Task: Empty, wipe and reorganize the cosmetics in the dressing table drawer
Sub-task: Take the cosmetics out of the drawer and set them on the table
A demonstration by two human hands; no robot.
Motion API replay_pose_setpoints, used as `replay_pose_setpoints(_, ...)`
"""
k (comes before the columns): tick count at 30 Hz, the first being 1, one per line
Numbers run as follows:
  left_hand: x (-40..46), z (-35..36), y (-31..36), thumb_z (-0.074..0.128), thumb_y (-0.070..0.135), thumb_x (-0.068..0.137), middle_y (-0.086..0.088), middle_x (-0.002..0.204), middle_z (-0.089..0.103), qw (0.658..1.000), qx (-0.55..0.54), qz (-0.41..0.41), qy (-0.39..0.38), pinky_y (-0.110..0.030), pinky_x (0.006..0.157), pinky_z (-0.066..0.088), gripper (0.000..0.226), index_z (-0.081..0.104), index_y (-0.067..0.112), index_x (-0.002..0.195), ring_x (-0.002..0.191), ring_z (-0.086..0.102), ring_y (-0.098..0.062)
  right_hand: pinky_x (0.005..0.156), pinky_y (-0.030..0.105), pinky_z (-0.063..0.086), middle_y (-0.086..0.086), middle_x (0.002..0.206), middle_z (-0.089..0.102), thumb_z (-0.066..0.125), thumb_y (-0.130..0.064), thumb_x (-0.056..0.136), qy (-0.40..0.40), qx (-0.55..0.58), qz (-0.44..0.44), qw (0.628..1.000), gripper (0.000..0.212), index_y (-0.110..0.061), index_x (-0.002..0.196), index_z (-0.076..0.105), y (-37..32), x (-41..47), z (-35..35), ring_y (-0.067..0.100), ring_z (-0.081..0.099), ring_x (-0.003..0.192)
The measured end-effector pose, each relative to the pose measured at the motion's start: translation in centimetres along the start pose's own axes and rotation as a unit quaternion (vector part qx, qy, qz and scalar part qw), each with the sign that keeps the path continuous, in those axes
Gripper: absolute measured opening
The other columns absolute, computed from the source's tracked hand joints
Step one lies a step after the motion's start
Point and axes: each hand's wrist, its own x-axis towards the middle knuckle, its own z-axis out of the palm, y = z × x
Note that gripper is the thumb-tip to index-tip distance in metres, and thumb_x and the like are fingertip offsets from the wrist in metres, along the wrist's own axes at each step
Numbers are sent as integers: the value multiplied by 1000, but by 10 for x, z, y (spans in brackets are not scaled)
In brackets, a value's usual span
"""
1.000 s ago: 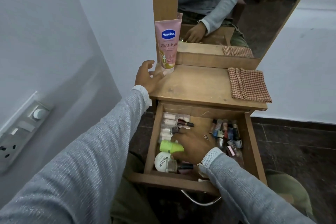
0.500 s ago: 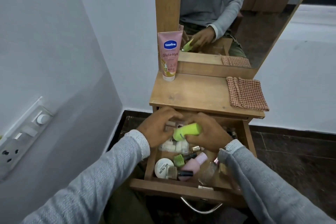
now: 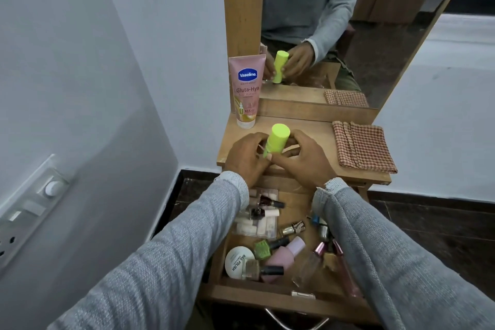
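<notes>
Both hands' grip, left (image 3: 247,159) and right (image 3: 304,162), closes around one green bottle (image 3: 276,140) above the tabletop (image 3: 308,132); one tube (image 3: 245,91) beyond, one cloth (image 3: 363,147) right.

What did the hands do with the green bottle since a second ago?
The right hand took the green bottle out of the drawer. The left hand let go of the pink Vaseline tube and joined the grip. Now both hands hold the bottle upright over the tabletop. The tube, the checked cloth and the other cosmetics in the drawer stayed put.
</notes>
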Motion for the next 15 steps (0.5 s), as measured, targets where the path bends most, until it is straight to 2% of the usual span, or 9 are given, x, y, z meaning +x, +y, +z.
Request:
replay_pose_setpoints(2,7,4,-1,71,19,79,-7,100,68,1000,1,2,-3,-42,80,52,34,65,10,111,87,61,-22,77,35,56,-4,94,65,78,-25,74,20,-14,0,1000,40,-15,110,63,4,9,3,13,66,78)
replay_pose_setpoints(6,16,6,-13,75,16,77,-5,97,68,999,-23,-35,2,-39,81,53,32,66,11,107,84,62,-21,74,31,55,-3,89,67,78,-26,73,48,-38,0,998,33,-15,102,67,10,30,10,14,66,76)
replay_pose_setpoints(9,22,2,-26,77,16,77,-1,96,68,997,-24,-70,6,-37,83,55,31,65,14,105,84,64,-18,71,39,54,1,83,68,78,-30,71,74,-58,-2,996,29,-12,91,67,14,52,15,18,65,72)
replay_pose_setpoints(15,25,-4,-35,74,2,75,-4,94,69,993,-57,-95,-29,-34,86,54,32,65,11,105,87,65,-21,67,42,52,2,80,67,74,-28,68,102,-72,-13,992,28,-13,91,66,17,92,31,18,61,71)
